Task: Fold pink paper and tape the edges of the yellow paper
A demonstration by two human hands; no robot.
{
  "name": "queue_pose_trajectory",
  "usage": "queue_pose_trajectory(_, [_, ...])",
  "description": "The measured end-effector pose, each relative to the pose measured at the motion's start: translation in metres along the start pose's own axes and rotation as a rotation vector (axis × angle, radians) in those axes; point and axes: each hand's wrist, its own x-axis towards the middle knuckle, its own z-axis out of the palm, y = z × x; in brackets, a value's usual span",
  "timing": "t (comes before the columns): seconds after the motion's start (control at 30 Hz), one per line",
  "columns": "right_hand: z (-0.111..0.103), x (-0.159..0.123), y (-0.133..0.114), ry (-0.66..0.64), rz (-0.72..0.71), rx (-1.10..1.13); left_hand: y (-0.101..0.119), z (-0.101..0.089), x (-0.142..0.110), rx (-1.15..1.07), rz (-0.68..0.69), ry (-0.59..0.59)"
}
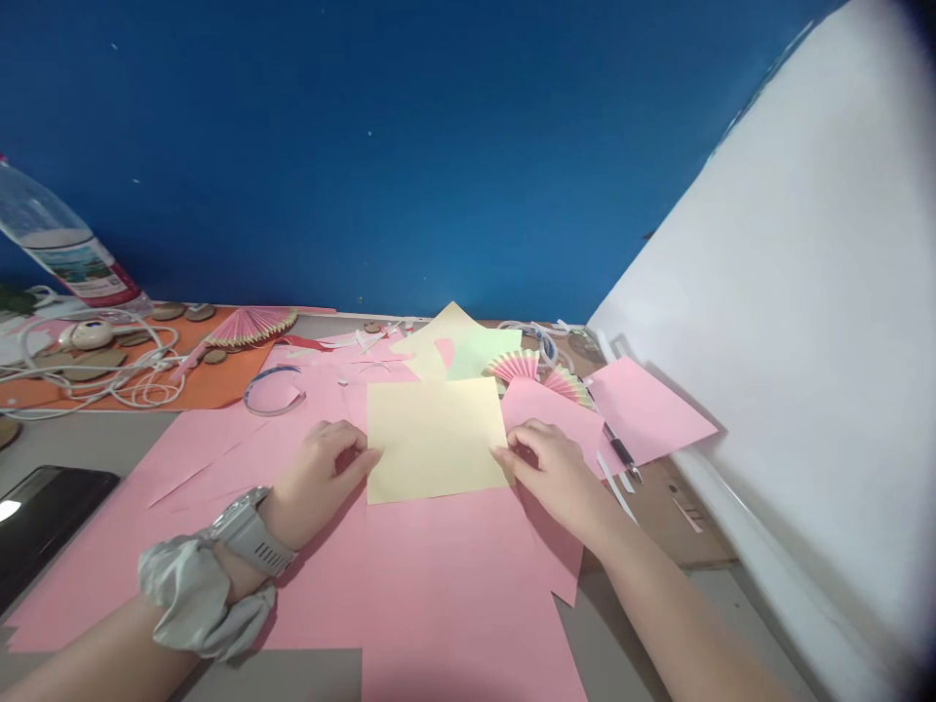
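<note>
A plain pale yellow sheet of paper [437, 441] is held by its two side edges. My left hand [329, 473] pinches the left edge between thumb and curled fingers; a grey watch and a grey scrunchie are on that wrist. At the opposite edge, my right hand [552, 468] grips the paper the same way. Under the sheet spread large pink papers [453, 595]. Just behind it lie two small pleated paper fans [514, 365], pink and yellow, beside a pale green paper piece [487, 351] and a cut yellow piece [451, 320].
A larger pink pleated fan [253, 327] rests on orange paper at the left, near tangled white cables [146, 366] and a plastic bottle [77, 249]. A black phone [51, 512] lies front left. On the right are a pen [623, 453] and another pink sheet [647, 409], beside a white wall.
</note>
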Motion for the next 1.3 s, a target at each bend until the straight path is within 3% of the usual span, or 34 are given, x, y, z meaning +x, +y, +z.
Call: queue_pose_trajectory(1.3, [-0.0026, -0.0023, -0.0049, 0.004, -0.017, -0.016, -0.003, 0.0008, -0.0001, 0.116, -0.004, -0.03])
